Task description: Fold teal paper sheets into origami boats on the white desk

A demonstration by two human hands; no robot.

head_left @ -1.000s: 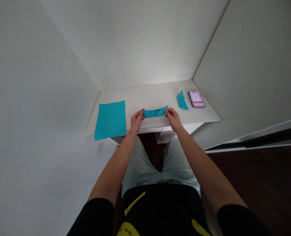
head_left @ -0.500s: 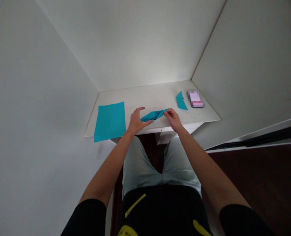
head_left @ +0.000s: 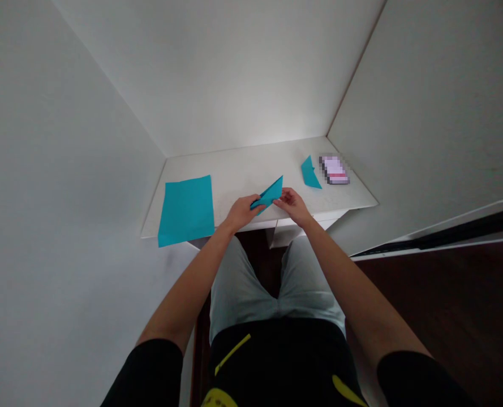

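We hold folded blue paper between both hands, over front part of white desk, tilted, right end higher in view. Our left hand closed round left end, thumb on near side. Our right hand nearly closed, thumb and fingertips pinching lower right edge. Left of us, flat blue sheet overhangs desk's front edge; to right, smaller folded blue piece lies just beside phone, screen pixelated.

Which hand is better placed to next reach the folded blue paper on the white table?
Probably the right hand: nearer that folded paper, while the left hand grips another folded blue piece.
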